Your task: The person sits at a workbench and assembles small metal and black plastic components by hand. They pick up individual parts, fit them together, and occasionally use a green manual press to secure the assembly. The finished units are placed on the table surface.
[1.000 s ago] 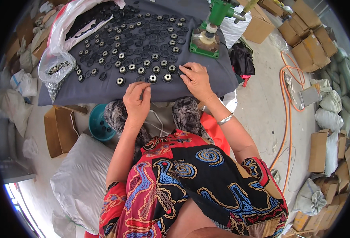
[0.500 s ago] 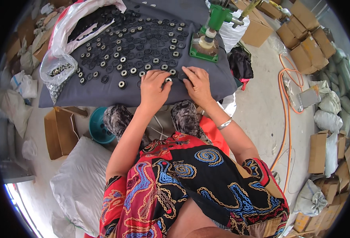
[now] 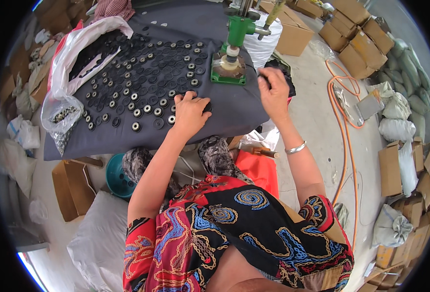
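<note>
My left hand (image 3: 191, 114) rests near the front edge of the cloth-covered table, its fingers bent around a black wheel (image 3: 208, 107) that is mostly hidden beneath them. Beside it lie many small black wheels, several with a shiny metal bearing (image 3: 136, 126) in the middle. My right hand (image 3: 275, 95) is raised off the table's right edge, fingers curled together. A dark bit shows at its fingertips, too small to name. A green hand press (image 3: 229, 68) with a round base plate stands just left of that hand.
A white sack (image 3: 86, 48) of black parts and a clear bag (image 3: 61, 117) of bearings lie at the table's left. Below are a teal basin (image 3: 117, 176) and an open carton (image 3: 71, 190). An orange hose (image 3: 344, 141) runs across the floor at right, near stacked cartons (image 3: 366, 53).
My right hand has lifted away from the left and moved right, past the press. The left hand remains at the wheels. The whole view has shifted, with the table appearing lower and further left.
</note>
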Available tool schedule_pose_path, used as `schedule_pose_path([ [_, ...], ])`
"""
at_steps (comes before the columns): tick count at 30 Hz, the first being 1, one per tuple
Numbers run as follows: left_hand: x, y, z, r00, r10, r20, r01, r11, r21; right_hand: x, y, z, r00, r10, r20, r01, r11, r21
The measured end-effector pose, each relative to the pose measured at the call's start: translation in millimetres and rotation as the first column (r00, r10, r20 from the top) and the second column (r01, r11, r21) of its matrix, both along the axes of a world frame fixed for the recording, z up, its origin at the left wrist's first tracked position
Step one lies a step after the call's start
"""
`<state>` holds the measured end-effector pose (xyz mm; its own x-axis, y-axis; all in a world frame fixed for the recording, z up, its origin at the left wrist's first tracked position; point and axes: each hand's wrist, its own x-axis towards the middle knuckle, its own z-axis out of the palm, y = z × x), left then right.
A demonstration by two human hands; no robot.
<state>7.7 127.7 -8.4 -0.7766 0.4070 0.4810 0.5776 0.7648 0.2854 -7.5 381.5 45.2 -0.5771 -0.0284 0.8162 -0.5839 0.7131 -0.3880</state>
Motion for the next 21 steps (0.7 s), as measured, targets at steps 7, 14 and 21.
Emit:
schedule_pose_path([
  [7,-12,7,10,0.998,0.050,0.044,-0.053,0.996,0.072,-41,36,83,0.986,-0.109,-0.129,0.083,0.979,-0.188],
  [14,-86,34,46,0.983,0.092,0.160,-0.139,0.937,0.320,-108,42,170,0.956,-0.060,-0.287,-0.051,0.930,-0.364],
  [21,-137,63,46,0.985,0.043,0.166,-0.079,0.973,0.217,-170,76,223,0.885,0.395,0.246,-0.295,0.884,-0.362],
])
